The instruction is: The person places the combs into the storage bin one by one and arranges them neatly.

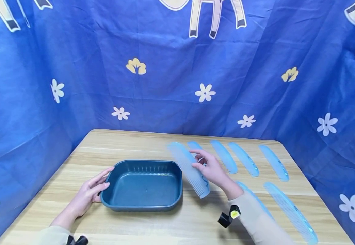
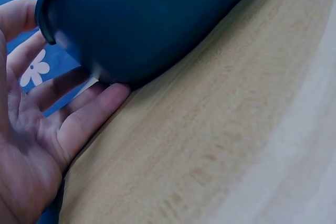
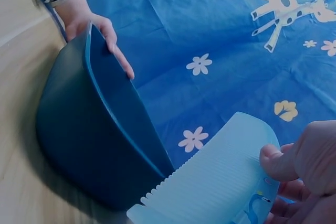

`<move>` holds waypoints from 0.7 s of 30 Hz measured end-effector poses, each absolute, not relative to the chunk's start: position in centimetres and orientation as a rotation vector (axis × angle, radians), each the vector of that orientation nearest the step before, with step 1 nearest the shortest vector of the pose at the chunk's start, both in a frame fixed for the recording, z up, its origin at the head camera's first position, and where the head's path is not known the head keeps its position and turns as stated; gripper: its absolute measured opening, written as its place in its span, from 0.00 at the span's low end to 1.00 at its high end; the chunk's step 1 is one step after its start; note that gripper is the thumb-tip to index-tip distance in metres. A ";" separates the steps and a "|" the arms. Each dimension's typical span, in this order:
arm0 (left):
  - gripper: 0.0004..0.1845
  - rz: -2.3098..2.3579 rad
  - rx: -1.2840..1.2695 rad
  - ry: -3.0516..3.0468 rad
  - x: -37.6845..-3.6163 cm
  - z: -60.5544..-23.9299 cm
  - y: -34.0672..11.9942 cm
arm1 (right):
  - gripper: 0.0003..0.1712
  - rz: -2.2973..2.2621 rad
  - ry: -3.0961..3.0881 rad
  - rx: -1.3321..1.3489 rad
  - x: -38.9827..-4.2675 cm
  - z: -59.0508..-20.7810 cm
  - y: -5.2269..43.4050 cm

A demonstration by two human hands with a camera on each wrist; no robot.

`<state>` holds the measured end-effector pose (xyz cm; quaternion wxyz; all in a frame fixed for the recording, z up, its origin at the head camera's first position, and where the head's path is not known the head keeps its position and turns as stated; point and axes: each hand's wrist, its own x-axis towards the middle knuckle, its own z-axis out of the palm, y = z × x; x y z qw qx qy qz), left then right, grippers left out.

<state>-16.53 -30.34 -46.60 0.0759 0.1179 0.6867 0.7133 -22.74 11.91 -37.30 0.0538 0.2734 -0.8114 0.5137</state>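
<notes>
A light-blue comb point(image 1: 187, 166) is held in my right hand point(image 1: 209, 168), pinched between thumb and fingers along its spine. Its teeth face left, and it hangs tilted just above the right rim of a dark teal plastic basin point(image 1: 146, 207). The right wrist view shows the thumb pressed on the flat of the comb point(image 3: 215, 169). At the basin's left end, my left hand point(image 1: 86, 195) holds the rim, thumb and index finger over the edge. From the left wrist view, other fingers point(image 2: 107, 103) reach low against its outer wall. The basin's inside holds nothing.
Several more light-blue combs lie on the wooden table to the right, among them a back comb point(image 1: 224, 156), a far-right comb point(image 1: 273, 162) and a front comb point(image 1: 290, 212). One is partly under my right sleeve point(image 1: 258, 217). A blue patterned cloth point(image 1: 165, 102) surrounds the table.
</notes>
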 end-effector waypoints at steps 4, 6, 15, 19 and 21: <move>0.28 2.139 0.333 2.075 -16.5 -46.6 -30.5 | 0.22 1.597 -2.422 0.855 -22.2 -35.8 10.5; 0.28 2.136 0.323 2.081 -16.5 -46.6 -30.5 | 0.22 1.598 -2.396 0.860 -22.7 -36.2 10.0; 0.28 2.165 0.423 2.035 -16.7 -46.4 -30.4 | 0.23 1.574 -2.367 0.889 -24.5 -37.2 7.6; 0.28 2.175 0.454 2.021 -16.7 -46.4 -30.4 | 0.24 1.589 -2.366 0.909 -24.5 -37.0 6.2; 0.28 2.174 0.436 2.034 -16.7 -46.4 -30.4 | 0.24 1.605 -2.373 0.910 -24.4 -36.9 5.6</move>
